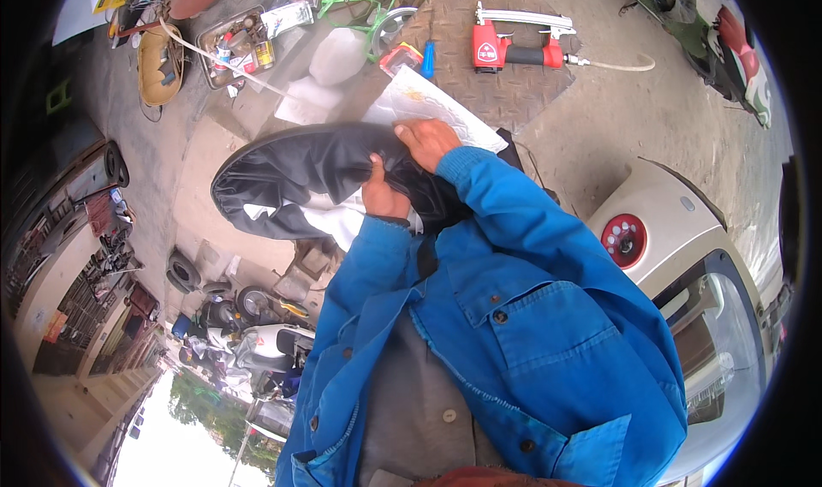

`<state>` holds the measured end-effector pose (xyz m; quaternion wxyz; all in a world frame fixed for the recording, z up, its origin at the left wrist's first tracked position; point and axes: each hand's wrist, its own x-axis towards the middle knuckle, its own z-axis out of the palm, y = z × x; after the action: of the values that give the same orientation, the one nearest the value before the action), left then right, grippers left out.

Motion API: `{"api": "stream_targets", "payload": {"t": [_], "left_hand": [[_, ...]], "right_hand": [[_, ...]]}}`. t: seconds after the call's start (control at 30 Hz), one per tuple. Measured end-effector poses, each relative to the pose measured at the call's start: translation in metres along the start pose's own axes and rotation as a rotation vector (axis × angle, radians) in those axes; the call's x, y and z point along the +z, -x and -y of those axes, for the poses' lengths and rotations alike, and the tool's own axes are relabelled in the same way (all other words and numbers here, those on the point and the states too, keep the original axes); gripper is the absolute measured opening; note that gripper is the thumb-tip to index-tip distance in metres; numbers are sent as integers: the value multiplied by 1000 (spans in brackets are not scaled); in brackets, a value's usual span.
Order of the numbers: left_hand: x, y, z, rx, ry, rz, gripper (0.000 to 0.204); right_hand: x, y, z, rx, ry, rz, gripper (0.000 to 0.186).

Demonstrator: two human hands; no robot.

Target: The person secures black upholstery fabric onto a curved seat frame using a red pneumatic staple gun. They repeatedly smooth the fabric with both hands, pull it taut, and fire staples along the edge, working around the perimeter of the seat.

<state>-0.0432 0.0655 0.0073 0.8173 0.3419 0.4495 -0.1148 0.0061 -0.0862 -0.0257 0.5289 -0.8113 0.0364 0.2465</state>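
A black motorbike seat (274, 166) with a loose, wrinkled black cover lies across in front of me, its underside partly showing. White material (332, 217) shows among the folds. My left hand (383, 192) is closed on the cover near the middle, thumb up and fingers partly hidden. On the far edge, my right hand (426, 141) is closed with its fingers curled over the black material. Beyond it lies a red and black air staple gun (518, 48), its hose attached at the right, touched by neither hand.
The staple gun rests on a patterned metal plate (548, 93). A blue-handled tool (428, 60) and a white sheet (437, 106) are beside it. Far left are a tray of small items (235, 50) and a tan shell-like part (160, 63). A cream vehicle (664, 217) stands at right.
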Motion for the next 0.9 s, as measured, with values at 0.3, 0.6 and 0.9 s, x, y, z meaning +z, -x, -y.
{"api": "stream_targets", "payload": {"t": [0.3, 0.6, 0.9], "left_hand": [[-2, 1, -9, -218, 195, 257, 50], [-4, -2, -9, -243, 226, 251, 51], [-6, -2, -13, -348, 405, 483, 50]], "right_hand": [[-2, 0, 12, 115, -84, 53, 39], [-8, -4, 14, 236, -102, 94, 42], [-1, -6, 9, 238, -9, 81, 44]]}}
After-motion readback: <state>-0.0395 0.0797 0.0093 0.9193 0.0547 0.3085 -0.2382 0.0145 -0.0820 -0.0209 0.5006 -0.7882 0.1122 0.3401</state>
